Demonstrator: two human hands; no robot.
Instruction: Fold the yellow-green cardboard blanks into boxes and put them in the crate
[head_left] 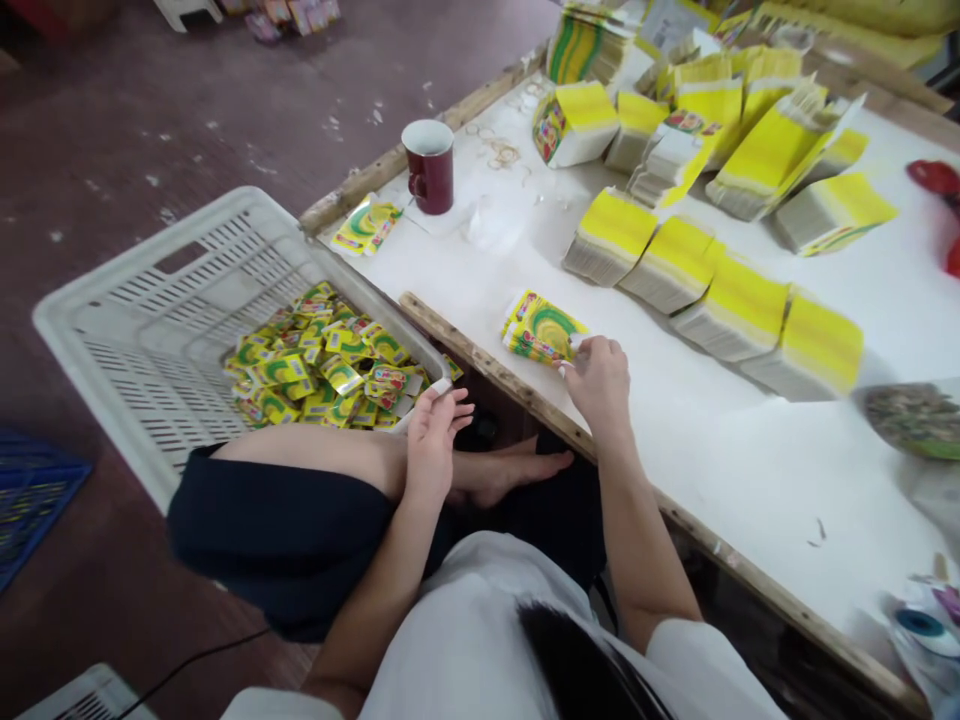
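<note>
My right hand [600, 382] is over the white table, its fingers pinched at the right end of a small pile of yellow-green printed packets [541, 328]. Something small and white shows at its fingertips. My left hand [436, 425] hangs in the air beside the near corner of the white plastic basket [247, 215], palm up, fingers apart and slightly curled, holding nothing. Many small yellow packets [300, 370] lie heaped inside the basket, left of that hand.
A dark red mug [431, 170] and loose packets [366, 226] stand near the table's far left edge. Bundled card stacks [739, 300] cover the table's back and right. A wooden strip [495, 372] edges the table. A blue crate [34, 500] is on the floor.
</note>
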